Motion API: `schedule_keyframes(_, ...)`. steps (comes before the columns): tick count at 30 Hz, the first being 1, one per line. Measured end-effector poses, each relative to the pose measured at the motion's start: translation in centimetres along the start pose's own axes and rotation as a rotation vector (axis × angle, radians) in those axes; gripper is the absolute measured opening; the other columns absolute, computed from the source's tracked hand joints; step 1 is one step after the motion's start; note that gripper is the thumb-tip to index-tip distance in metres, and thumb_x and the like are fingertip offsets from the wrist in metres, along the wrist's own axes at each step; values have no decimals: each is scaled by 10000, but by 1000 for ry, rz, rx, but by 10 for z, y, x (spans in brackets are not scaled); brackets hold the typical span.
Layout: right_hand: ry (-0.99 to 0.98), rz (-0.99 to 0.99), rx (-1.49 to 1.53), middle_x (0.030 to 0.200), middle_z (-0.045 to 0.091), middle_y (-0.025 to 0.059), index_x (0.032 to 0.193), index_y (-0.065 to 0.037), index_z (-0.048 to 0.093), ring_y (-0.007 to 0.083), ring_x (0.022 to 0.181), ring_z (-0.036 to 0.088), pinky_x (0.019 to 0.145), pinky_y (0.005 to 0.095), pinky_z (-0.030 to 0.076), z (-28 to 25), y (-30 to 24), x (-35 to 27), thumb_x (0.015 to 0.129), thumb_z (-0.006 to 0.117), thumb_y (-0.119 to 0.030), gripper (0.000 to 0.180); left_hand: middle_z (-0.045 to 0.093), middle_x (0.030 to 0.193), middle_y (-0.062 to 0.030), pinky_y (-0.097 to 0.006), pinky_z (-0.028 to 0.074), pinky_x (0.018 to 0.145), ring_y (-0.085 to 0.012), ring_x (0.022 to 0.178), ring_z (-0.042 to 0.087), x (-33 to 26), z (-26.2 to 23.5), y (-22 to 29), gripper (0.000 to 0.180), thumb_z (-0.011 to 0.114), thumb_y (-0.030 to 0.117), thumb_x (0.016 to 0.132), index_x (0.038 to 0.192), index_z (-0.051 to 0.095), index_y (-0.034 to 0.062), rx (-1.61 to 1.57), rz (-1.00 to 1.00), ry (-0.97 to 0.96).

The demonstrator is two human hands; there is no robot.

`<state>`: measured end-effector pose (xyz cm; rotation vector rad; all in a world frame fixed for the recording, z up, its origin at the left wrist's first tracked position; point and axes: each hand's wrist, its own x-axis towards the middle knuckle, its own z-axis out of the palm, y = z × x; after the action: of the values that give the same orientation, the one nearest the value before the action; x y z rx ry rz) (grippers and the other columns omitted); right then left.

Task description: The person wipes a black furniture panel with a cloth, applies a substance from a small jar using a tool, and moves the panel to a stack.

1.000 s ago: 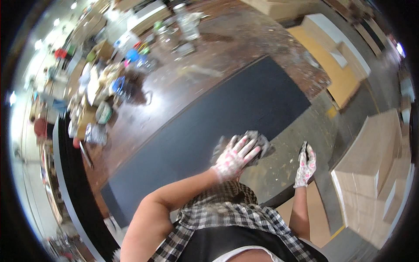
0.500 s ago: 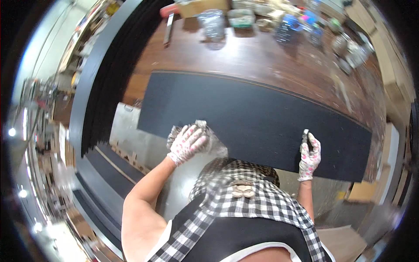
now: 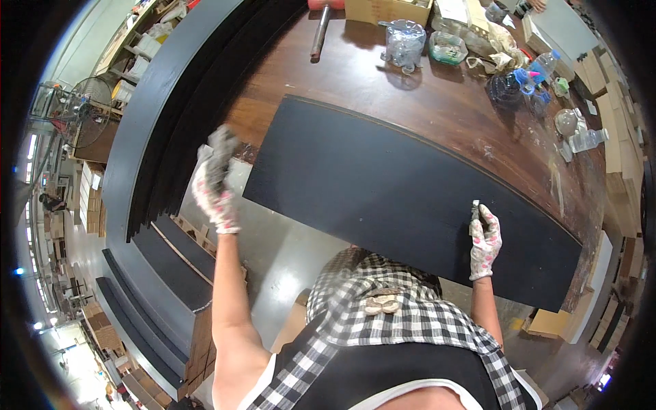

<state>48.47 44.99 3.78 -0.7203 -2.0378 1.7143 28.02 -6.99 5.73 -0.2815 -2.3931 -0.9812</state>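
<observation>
A long black board [image 3: 383, 178] lies aslant across the near edge of the brown table [image 3: 417, 109]. My left hand [image 3: 215, 201], in a white glove with pink dots, is closed on a crumpled grey rag [image 3: 220, 154] and is off the board, beyond its left end. Motion smears the rag a little. Over the right part of the board, my gloved right hand [image 3: 485, 246] pinches a small dark stick-like thing with a white tip [image 3: 475, 208]. Its exact kind does not show, and the fingers cover part of it.
Tall black boards [image 3: 150, 130] stand stacked at the left, with more dark boards [image 3: 160, 273] lower down. Along the table's back are a hammer [image 3: 319, 34], a cardboard box [image 3: 389, 10], a plastic-wrapped cup [image 3: 404, 44], a green tub [image 3: 447, 48] and several bottles [image 3: 588, 140].
My left hand has swung left and away from me with the rag, off the board's near edge. My right hand keeps its place on the board. The view has shifted slightly.
</observation>
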Motion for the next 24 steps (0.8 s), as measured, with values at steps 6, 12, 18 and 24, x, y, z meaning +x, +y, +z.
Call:
schedule_keyframes(6, 6, -158, -24, 1104, 600, 22, 1163, -26, 621, 125, 1014, 585, 925, 263, 456, -11, -3, -4, 853, 646, 31, 317, 435, 1428, -194, -526, 240, 1125, -423, 1340, 346, 21, 182, 72, 630, 626, 318, 827, 1359, 457, 26, 486, 150, -391)
schedule_keyframes(12, 318, -46, 17, 1106, 589, 27, 1186, -19, 608, 107, 953, 582, 813, 233, 490, -111, 25, -45, 857, 642, 24, 334, 333, 1502, -181, -493, 130, 1168, -375, 1425, 211, -16, 309, 252, 758, 612, 387, 824, 1435, 363, 14, 212, 452, -736)
schedule_keyframes(18, 600, -25, 4, 1049, 588, 3, 1172, -48, 633, 75, 811, 560, 694, 209, 483, -182, 77, -70, 860, 646, 31, 322, 263, 1542, -164, -473, 124, 1176, -359, 1443, 171, -78, 414, 395, 751, 557, 414, 879, 1460, 307, 9, 133, 686, -893)
schedule_keyframes(24, 614, -69, 0, 1127, 569, 35, 1206, -10, 597, 110, 971, 565, 833, 244, 488, -259, 116, -48, 871, 604, 57, 342, 262, 1540, -171, -490, 121, 1173, -374, 1444, 165, -142, 512, 517, 767, 544, 435, 878, 1463, 293, 8, 74, 820, -956)
